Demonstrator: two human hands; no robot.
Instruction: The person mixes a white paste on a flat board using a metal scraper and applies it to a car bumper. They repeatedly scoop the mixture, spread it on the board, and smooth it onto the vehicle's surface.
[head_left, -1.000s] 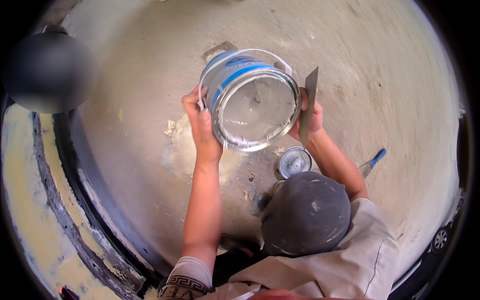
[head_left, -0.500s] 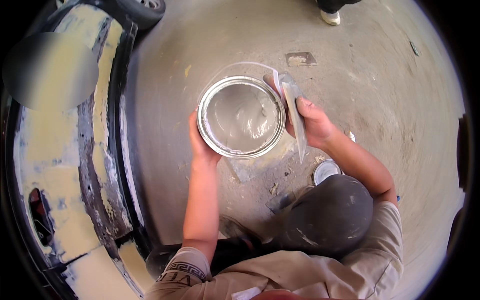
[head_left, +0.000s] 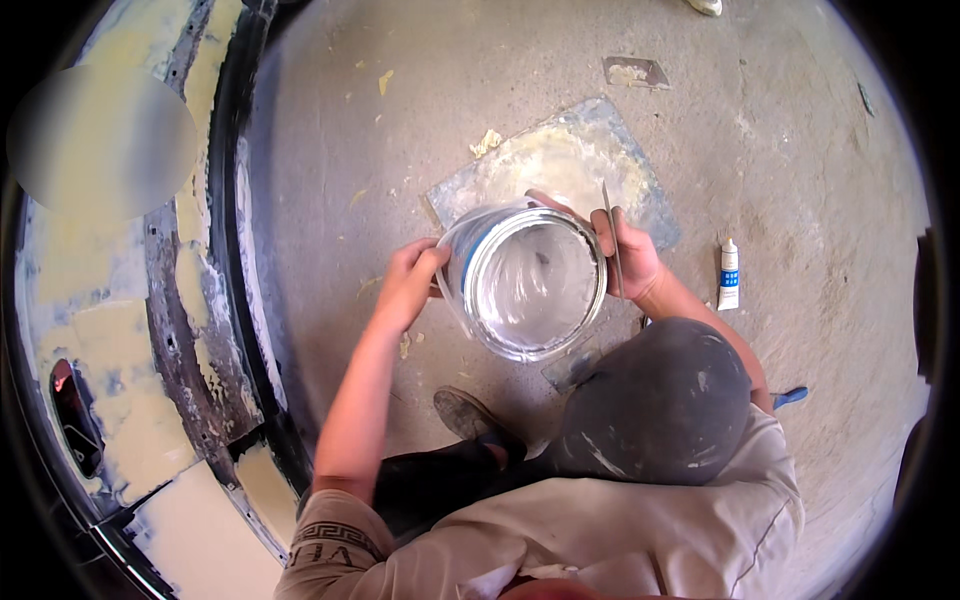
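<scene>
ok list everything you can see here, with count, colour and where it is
tin can: 1, silvery with blue band, held over the floor at centre
scraper blade: 1, grey metal, in right hand beside the can
flat board: 1, grey smeared cream, on floor behind the can
small tube: 1, white and blue, on floor at right
car body panel: 1, cream filler patches, left
left hand: on can's left side
right hand: on can's right side

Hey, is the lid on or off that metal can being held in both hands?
Off: the can shows an open rim and pale inside, held between the left hand and right hand.
</scene>
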